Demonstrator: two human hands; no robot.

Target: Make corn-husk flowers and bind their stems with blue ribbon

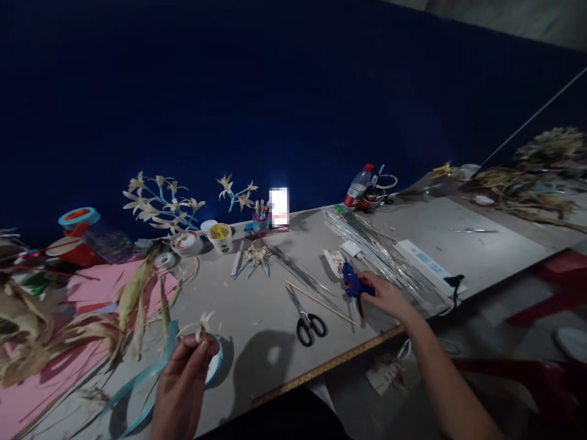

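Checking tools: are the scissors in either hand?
No, the scissors lie on the table; left hand holds a flower, right hand the glue gun.

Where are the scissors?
In the head view, the black-handled scissors lie mid-table, left of the blue glue gun that the right hand grips.

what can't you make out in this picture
Head view:
- small flower: its stem is hidden by the left hand.
- blue glue gun: grip covered by the right hand.
- white card: blurred out.
- bottle: label too small to read.
- dried husks: cut off by left edge.
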